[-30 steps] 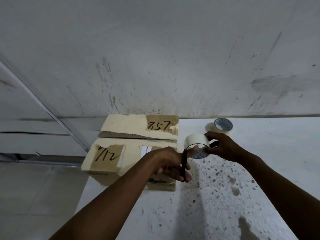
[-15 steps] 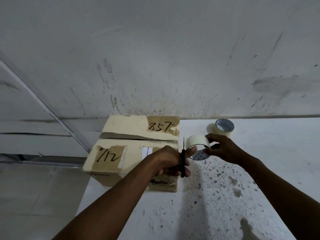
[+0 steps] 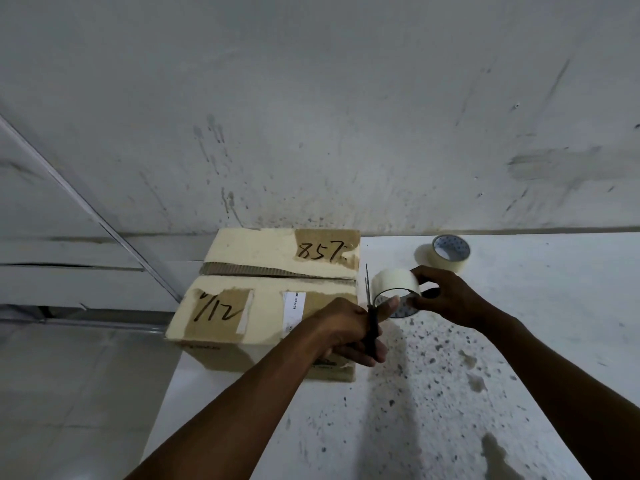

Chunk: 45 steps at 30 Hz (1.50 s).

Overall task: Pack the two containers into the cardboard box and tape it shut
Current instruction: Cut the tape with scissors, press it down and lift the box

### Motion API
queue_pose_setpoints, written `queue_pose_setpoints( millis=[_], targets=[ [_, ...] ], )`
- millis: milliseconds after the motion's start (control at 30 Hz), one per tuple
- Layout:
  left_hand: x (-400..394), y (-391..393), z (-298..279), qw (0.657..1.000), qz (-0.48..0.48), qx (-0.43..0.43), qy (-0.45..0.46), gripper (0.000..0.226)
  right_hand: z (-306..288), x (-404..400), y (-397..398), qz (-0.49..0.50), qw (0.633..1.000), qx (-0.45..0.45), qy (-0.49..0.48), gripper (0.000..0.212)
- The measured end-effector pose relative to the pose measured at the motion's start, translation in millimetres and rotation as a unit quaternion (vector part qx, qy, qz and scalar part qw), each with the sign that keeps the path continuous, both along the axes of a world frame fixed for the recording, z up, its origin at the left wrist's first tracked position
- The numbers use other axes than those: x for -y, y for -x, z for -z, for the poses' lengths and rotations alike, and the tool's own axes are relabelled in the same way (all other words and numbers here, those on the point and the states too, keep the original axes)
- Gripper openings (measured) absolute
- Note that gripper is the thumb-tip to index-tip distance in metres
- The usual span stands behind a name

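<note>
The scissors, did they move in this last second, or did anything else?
The scissors in the left hand swung upright, blades up beside the tape roll held by the right hand. Nothing was picked up or released. The cardboard box and spare roll stayed put.

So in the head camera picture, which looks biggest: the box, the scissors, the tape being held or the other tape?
1. Cardboard box, clearly biggest.
2. Scissors, long but thin.
3. Held tape roll and spare tape roll: they look alike; the spare is farther away, so no ranking.
</note>
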<state>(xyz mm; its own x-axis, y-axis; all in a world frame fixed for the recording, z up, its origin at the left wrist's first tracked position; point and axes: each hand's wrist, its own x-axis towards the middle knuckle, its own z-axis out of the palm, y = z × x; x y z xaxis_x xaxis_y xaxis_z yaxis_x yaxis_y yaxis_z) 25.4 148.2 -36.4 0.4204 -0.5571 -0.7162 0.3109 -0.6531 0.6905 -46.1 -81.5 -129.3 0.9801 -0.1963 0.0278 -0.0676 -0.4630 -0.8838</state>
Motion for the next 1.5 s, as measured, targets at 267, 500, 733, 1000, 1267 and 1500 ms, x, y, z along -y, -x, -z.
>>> queue_pose_setpoints(
  millis=[267, 500, 733, 1000, 1267, 1500],
  targets=[
    [12.4, -5.4, 4.3, 0.998, 0.021, -0.031, -0.043, 0.047, -3.9, 2.6, 1.5, -0.009, 1.0, -0.002, -0.009, 0.028],
    [19.3, -8.8, 1.9, 0.999, 0.004, -0.017, -0.049, 0.067, -4.2, 2.6, 2.9, -0.015, 1.0, 0.004, -0.016, 0.026],
    [14.8, -7.8, 5.1, 0.998, -0.007, 0.037, -0.042, 0.045, -1.3, 3.5, 1.6, -0.011, 1.0, -0.015, -0.011, 0.028],
    [17.9, 0.2, 12.5, 0.999, 0.005, 0.048, -0.026, 0.055, 15.8, 8.9, 18.7, 0.011, 0.999, -0.035, 0.021, 0.027],
    [31.0, 14.8, 12.6, 0.999, 0.006, 0.028, -0.014, 0.042, 11.4, 19.4, 46.4, 0.059, 0.997, -0.042, 0.006, 0.026],
    [28.7, 26.0, 27.2, 0.997, 0.054, -0.054, -0.008, 0.037, 23.7, 34.1, 81.1, 0.16, 0.984, -0.071, -0.033, 0.026]
  ],
)
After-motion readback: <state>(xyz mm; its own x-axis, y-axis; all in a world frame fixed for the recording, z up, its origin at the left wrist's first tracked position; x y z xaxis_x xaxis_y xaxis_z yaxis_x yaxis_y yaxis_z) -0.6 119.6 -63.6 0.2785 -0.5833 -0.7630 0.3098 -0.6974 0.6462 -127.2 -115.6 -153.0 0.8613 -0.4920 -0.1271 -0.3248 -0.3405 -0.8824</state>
